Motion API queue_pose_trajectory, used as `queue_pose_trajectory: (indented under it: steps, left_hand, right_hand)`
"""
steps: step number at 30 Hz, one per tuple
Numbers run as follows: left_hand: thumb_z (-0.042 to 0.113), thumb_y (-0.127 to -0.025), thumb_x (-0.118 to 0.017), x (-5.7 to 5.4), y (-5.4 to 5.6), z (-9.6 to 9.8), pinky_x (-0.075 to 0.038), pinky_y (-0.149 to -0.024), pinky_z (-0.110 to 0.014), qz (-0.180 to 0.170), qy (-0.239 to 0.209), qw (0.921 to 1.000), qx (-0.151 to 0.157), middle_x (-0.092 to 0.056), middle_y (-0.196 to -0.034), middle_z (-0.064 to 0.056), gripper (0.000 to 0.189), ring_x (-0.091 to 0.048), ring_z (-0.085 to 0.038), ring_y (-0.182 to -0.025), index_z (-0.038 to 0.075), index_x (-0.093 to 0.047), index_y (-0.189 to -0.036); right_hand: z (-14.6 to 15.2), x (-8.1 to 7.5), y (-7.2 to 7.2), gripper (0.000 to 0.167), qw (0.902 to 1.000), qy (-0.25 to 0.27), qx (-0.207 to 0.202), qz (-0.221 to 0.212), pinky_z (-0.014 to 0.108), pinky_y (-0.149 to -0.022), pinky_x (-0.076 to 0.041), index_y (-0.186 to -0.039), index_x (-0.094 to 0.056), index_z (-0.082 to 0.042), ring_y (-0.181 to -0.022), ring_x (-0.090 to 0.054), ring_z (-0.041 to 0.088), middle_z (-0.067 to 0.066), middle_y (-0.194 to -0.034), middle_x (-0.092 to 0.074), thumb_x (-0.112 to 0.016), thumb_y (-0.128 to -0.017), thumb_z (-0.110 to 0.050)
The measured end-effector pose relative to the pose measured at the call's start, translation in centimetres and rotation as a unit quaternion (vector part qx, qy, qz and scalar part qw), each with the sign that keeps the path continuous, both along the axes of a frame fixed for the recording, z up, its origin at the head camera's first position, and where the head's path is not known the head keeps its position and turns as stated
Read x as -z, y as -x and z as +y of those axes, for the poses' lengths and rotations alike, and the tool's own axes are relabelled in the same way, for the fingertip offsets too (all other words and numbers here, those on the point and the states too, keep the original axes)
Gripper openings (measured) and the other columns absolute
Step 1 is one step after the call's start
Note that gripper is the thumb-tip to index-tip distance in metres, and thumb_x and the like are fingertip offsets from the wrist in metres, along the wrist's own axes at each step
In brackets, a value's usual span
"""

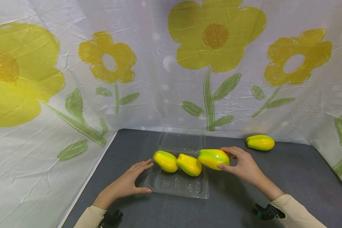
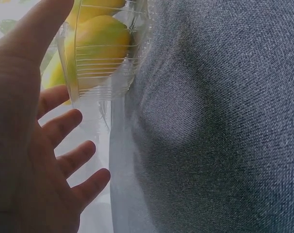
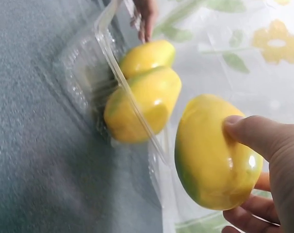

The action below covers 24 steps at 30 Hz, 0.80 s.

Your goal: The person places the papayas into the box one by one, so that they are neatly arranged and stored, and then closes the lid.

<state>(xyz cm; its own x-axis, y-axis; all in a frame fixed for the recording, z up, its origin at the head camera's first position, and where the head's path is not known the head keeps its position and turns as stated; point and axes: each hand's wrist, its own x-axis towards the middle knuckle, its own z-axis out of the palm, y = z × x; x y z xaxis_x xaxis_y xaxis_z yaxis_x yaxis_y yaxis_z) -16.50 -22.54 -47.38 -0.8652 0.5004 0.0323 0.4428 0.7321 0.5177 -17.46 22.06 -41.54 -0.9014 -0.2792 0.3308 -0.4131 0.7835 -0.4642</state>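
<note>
My right hand (image 1: pixel 243 164) grips a glossy yellow-green papaya (image 1: pixel 213 159) between thumb and fingers, just above the right edge of a clear plastic box (image 1: pixel 176 186). In the right wrist view the held papaya (image 3: pixel 210 155) hangs beside the box wall, thumb pressed on its side. Two more papayas, a left one (image 1: pixel 166 161) and a middle one (image 1: pixel 189 164), lie side by side in the back part of the box. At the box's left side is my left hand (image 1: pixel 128 180), thumb and fingers spread; the left wrist view shows its fingertips beside the clear wall, with nothing gripped.
Another papaya (image 1: pixel 260 142) lies on the dark grey table (image 1: pixel 296 177) at the back right. The box's clear lid (image 1: pixel 180 141) is folded back towards the flower-printed curtain (image 1: pixel 159 95), which stands behind and beside the table.
</note>
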Motion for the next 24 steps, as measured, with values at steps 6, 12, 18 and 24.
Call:
queue_pose_trajectory:
  steps: [6,12,18,24]
  left_hand:
    - [0.063,-0.074,-0.077,0.0,0.0,0.0,-0.034,-0.111,-0.066,-0.004,0.001,1.0,0.0,-0.027,-0.165,0.0,0.097,-0.027,-0.035,-0.151,0.027,-0.035,-0.154]
    - [0.062,-0.075,-0.077,-0.1,0.0,0.0,-0.034,-0.111,-0.067,-0.007,-0.002,1.0,0.001,-0.026,-0.165,-0.002,0.097,-0.026,-0.037,-0.151,0.025,-0.035,-0.155]
    - [0.068,-0.074,-0.073,-0.2,0.0,0.0,-0.035,-0.111,-0.066,-0.006,-0.001,1.0,0.001,-0.026,-0.165,-0.002,0.1,-0.026,-0.036,-0.151,0.025,-0.035,-0.155]
    - [0.069,-0.074,-0.072,-0.2,-0.1,0.0,-0.035,-0.111,-0.066,-0.008,-0.001,1.0,0.005,-0.025,-0.166,-0.002,0.1,-0.026,-0.036,-0.151,0.025,-0.034,-0.155]
  right_hand:
    - [-1.1,0.3,-0.1,0.059,0.9999,0.011,-0.009,0.001,0.035,-0.08,-0.056,-0.127,-0.066,-0.013,-0.092,-0.062,0.014,0.001,-0.111,-0.069,-0.086,-0.076,-0.035]
    - [-2.3,0.5,-0.4,0.059,0.9995,0.027,-0.015,-0.003,0.036,-0.082,-0.056,-0.127,-0.066,-0.016,-0.093,-0.062,0.012,-0.002,-0.112,-0.069,-0.087,-0.075,-0.035]
    - [-3.7,0.8,-0.6,0.059,0.9987,0.037,-0.035,0.006,0.036,-0.082,-0.056,-0.125,-0.066,-0.018,-0.092,-0.063,0.01,-0.005,-0.111,-0.07,-0.088,-0.073,-0.036]
    - [-4.9,1.0,-0.9,0.059,0.9976,0.05,-0.048,-0.003,0.036,-0.083,-0.057,-0.125,-0.066,-0.019,-0.091,-0.064,0.008,-0.007,-0.11,-0.07,-0.088,-0.073,-0.035]
